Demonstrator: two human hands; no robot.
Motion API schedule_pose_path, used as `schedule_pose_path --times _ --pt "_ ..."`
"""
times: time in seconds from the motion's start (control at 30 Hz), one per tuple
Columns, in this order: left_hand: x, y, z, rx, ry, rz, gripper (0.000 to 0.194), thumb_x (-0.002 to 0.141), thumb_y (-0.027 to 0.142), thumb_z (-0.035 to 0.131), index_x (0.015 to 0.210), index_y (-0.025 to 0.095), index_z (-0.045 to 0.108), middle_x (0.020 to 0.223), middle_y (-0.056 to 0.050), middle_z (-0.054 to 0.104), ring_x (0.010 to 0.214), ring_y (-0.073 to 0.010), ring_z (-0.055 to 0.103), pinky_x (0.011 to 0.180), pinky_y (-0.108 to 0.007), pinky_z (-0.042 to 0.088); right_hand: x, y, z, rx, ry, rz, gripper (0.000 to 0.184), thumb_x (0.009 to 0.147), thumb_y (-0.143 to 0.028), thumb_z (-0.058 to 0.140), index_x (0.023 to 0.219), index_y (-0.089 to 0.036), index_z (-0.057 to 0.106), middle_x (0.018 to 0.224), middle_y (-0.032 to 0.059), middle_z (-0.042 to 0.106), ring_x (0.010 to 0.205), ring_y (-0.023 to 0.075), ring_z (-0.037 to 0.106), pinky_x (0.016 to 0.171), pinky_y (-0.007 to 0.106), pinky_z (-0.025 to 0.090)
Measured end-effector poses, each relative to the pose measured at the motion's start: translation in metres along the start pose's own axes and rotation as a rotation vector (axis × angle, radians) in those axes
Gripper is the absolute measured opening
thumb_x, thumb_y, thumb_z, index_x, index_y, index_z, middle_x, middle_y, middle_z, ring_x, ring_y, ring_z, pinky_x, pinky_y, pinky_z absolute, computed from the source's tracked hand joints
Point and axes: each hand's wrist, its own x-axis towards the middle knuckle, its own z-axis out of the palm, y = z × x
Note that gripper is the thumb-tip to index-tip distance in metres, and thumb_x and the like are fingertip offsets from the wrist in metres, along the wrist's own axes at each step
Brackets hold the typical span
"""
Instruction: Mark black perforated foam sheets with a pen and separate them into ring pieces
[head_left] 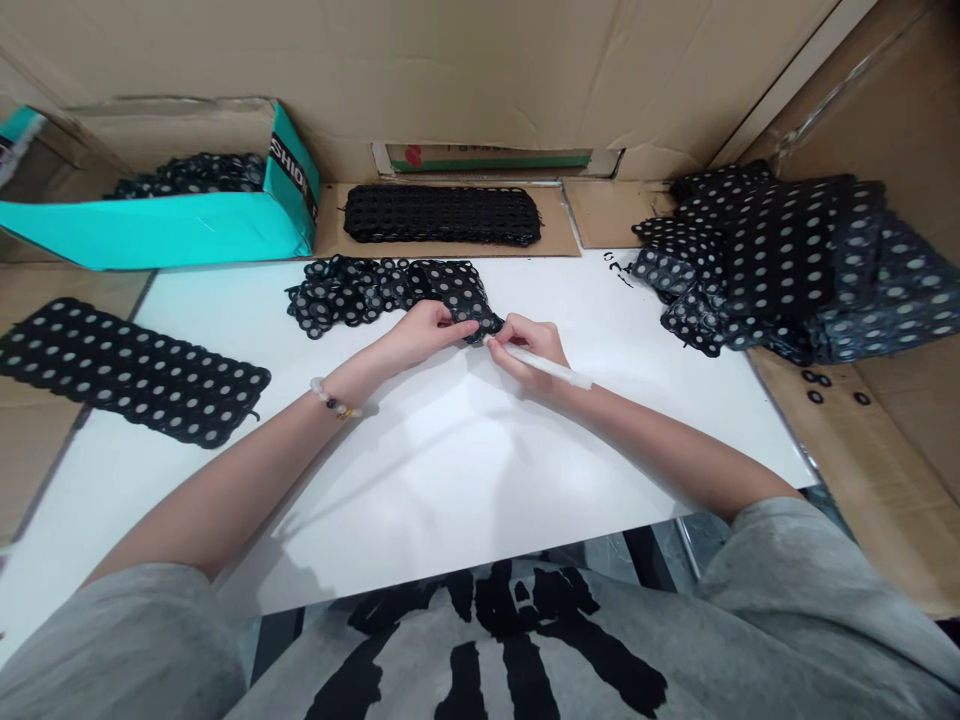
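My left hand [442, 328] is closed on the near edge of a black sheet of joined rings with pale round centres [454, 285]. In my right hand [529, 345] is a slim white pen-like tool [551, 367], pinched between thumb and fingers, its tip at the sheet's right corner beside my left fingertips. The exact contact at the tip is hidden by my fingers. Left of the sheet, touching it, lies a heap of loose black rings [337, 290] on the white table [420, 470].
A teal cardboard box [165, 230] holding more black dotted pieces stands back left. A dotted sheet [135, 370] lies at left, a black stack [442, 215] at the back. Dotted sheets [787, 250] pile up at right, with several small rings [816, 397] near them.
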Motion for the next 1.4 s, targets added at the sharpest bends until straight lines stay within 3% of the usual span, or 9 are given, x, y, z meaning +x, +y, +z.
schedule_pose_path --times 0.4,0.77,1.0,1.17,1.4 --pt "0.0 -0.002 0.006 -0.059 0.033 -0.013 0.052 0.081 0.047 0.071 0.053 0.022 0.036 0.05 0.004 0.029 0.051 -0.0101 0.022 0.053 -0.031 0.015 0.004 -0.004 0.003 -0.123 -0.085 -0.065 0.022 0.088 -0.034 0.053 0.071 -0.022 0.046 0.067 -0.0022 0.055 0.061 0.0116 0.048 0.062 0.024 0.037" --pt "0.004 -0.01 0.008 -0.188 -0.045 -0.039 0.048 0.077 0.049 0.075 0.055 0.02 0.045 0.053 0.003 0.034 0.051 -0.0102 0.025 0.051 -0.03 0.016 0.01 -0.007 0.002 -0.153 -0.132 0.022 0.017 0.085 -0.032 0.054 0.072 -0.022 0.049 0.066 -0.0026 0.057 0.062 0.0125 0.048 0.064 0.024 0.038" --pt "0.005 -0.008 0.01 -0.023 0.05 0.064 0.045 0.08 0.046 0.07 0.052 0.02 0.046 0.051 0.002 0.038 0.054 -0.0119 0.03 0.052 -0.029 0.018 0.01 0.002 0.0 -0.121 -0.134 0.009 0.019 0.083 -0.034 0.056 0.07 -0.022 0.049 0.064 -0.0032 0.056 0.058 0.0116 0.045 0.061 0.025 0.037" --pt "0.004 -0.001 0.008 -0.04 0.104 0.086 0.034 0.081 0.039 0.066 0.058 0.018 0.053 0.057 0.002 0.047 0.059 -0.0124 0.038 0.056 -0.027 0.027 0.006 0.003 -0.001 -0.099 -0.109 0.006 0.019 0.08 -0.032 0.058 0.068 -0.023 0.046 0.059 -0.0043 0.052 0.053 0.0109 0.041 0.058 0.026 0.036" --pt "0.003 -0.002 0.01 -0.014 0.067 0.072 0.035 0.074 0.039 0.073 0.054 0.017 0.053 0.057 0.002 0.05 0.058 -0.0121 0.039 0.055 -0.027 0.025 0.002 -0.004 -0.003 0.049 0.084 0.049 0.027 0.08 -0.036 0.059 0.064 -0.024 0.041 0.055 -0.0041 0.046 0.053 0.0115 0.04 0.055 0.027 0.034"
